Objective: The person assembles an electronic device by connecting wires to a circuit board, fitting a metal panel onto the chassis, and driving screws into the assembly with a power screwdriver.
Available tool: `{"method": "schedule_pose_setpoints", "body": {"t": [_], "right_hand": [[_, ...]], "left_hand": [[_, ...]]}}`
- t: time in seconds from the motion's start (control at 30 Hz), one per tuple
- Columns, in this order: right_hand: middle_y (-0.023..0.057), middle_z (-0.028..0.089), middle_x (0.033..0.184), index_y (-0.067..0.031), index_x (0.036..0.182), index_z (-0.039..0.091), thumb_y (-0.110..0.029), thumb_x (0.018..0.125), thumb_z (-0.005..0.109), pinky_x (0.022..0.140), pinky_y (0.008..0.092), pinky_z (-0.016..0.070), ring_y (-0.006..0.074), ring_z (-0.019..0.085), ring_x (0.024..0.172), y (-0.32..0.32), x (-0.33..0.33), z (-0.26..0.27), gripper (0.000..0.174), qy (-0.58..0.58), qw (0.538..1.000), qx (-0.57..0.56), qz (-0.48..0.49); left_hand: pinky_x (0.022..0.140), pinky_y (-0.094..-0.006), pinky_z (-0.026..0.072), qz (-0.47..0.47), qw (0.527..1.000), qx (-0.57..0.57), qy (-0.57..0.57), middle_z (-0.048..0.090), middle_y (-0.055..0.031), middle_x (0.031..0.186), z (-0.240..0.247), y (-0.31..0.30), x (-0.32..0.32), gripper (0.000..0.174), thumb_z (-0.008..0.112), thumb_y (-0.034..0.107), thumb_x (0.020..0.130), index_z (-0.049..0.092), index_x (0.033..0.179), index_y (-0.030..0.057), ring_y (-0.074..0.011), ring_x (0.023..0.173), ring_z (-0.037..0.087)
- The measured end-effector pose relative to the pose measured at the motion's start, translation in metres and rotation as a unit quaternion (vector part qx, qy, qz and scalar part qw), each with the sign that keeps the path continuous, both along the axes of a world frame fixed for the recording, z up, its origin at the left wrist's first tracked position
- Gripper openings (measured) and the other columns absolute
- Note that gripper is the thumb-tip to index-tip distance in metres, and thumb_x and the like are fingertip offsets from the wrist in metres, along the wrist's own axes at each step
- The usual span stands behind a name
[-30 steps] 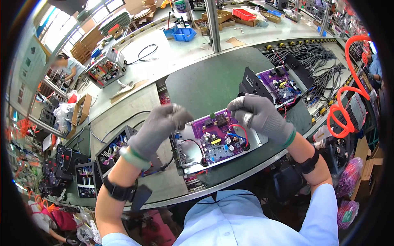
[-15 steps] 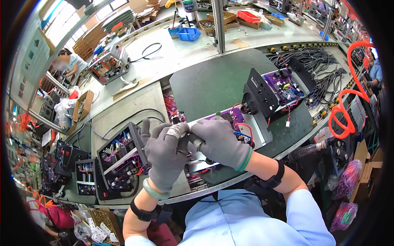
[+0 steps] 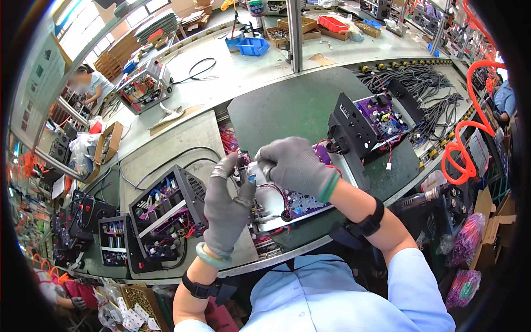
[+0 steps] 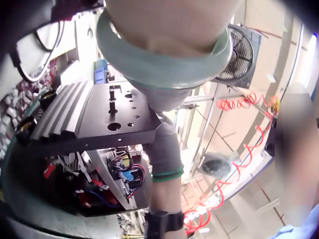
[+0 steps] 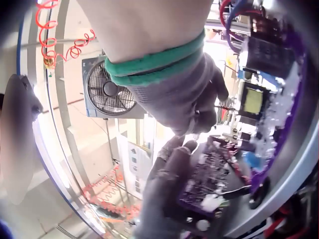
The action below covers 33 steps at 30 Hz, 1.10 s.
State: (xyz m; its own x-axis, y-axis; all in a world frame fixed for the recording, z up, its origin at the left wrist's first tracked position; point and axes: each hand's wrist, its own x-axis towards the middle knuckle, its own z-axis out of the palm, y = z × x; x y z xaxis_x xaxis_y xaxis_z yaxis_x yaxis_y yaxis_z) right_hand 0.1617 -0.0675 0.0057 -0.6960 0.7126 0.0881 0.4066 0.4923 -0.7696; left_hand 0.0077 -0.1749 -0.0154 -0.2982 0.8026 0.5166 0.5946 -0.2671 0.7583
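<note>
Over the left end of a metal chassis point(image 3: 271, 223) both gloved hands work close together. My left hand point(image 3: 224, 213) grips a small circuit board point(image 5: 207, 179) standing at that end, its fingers along one side and thumb toward the other. My right hand point(image 3: 298, 166) is just above and to the right, fingers curled with the tips near the board's edge; whether they pinch something I cannot tell. A purple main board point(image 3: 305, 203) lies in the chassis, partly hidden under the right hand. The left wrist view shows a black panel point(image 4: 122, 114) with holes beside the hands.
Left of my left hand stands a black vented case point(image 3: 185, 193) with wiring inside. Another unit with an upright black panel point(image 3: 347, 130) stands to the right. Black cables point(image 3: 423, 77) lie behind it. A coiled orange hose point(image 3: 462, 160) hangs at the right.
Both hands moved left from above the main board and met at the chassis's left end. Since half a second ago, the right hand has lifted slightly up and away from the left.
</note>
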Motion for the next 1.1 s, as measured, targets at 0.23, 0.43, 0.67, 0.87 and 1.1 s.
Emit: {"method": "schedule_pose_setpoints", "body": {"t": [0.23,0.43,0.67,0.87,1.1], "right_hand": [[0.0053,0.067,0.076,-0.0152,0.078,0.069,-0.012,0.073,0.068,0.081,0.0411,0.0487,0.0252,0.068,0.073,0.008,-0.007,-0.035,0.006,-0.021,0.935,0.354,-0.022],[0.0023,0.065,0.072,-0.0149,0.086,0.074,-0.014,0.072,0.072,0.08,0.0378,0.0487,0.0232,0.065,0.068,0.014,0.023,-0.032,0.014,-0.024,0.918,0.394,-0.018],[0.0014,0.064,0.07,-0.0138,0.088,0.075,-0.017,0.074,0.072,0.077,0.0369,0.0487,0.0227,0.064,0.065,0.025,0.06,-0.031,0.014,-0.035,0.905,0.423,-0.04],[0.0006,0.064,0.071,-0.0141,0.088,0.075,-0.015,0.074,0.072,0.076,0.0365,0.0488,0.0228,0.064,0.065,0.028,0.067,-0.029,0.014,-0.01,0.906,0.418,-0.066],[0.001,0.064,0.072,-0.0144,0.088,0.074,-0.016,0.074,0.072,0.078,0.0374,0.05,0.0209,0.065,0.066,0.03,0.063,-0.031,0.014,-0.024,0.91,0.408,-0.074]], "left_hand": [[0.084,-0.0343,0.0513,-0.076,0.961,-0.245,-0.101,0.067,-0.0161,0.109,-0.008,-0.014,0.002,0.048,0.054,0.024,0.098,0.05,0.137,-0.0054,-0.0217,0.094,0.064],[0.078,-0.0514,0.0492,-0.069,0.988,-0.137,0.027,0.064,-0.0281,0.091,-0.03,-0.003,0.023,0.039,0.058,0.028,0.094,0.059,0.115,-0.005,-0.0451,0.088,0.064],[0.079,-0.0516,0.0512,-0.084,0.976,-0.197,-0.03,0.066,-0.0278,0.092,-0.016,0.019,0.047,0.045,0.062,0.033,0.091,0.059,0.116,-0.0045,-0.0448,0.087,0.067],[0.079,-0.0472,0.053,-0.109,0.963,-0.237,-0.071,0.068,-0.0265,0.092,0.0,0.027,0.056,0.054,0.063,0.03,0.09,0.054,0.128,-0.0081,-0.0419,0.086,0.068],[0.086,-0.044,0.053,-0.109,0.961,-0.249,-0.047,0.067,-0.0284,0.103,-0.006,0.029,0.047,0.065,0.065,0.027,0.089,0.048,0.141,-0.0074,-0.0388,0.096,0.069]]}}
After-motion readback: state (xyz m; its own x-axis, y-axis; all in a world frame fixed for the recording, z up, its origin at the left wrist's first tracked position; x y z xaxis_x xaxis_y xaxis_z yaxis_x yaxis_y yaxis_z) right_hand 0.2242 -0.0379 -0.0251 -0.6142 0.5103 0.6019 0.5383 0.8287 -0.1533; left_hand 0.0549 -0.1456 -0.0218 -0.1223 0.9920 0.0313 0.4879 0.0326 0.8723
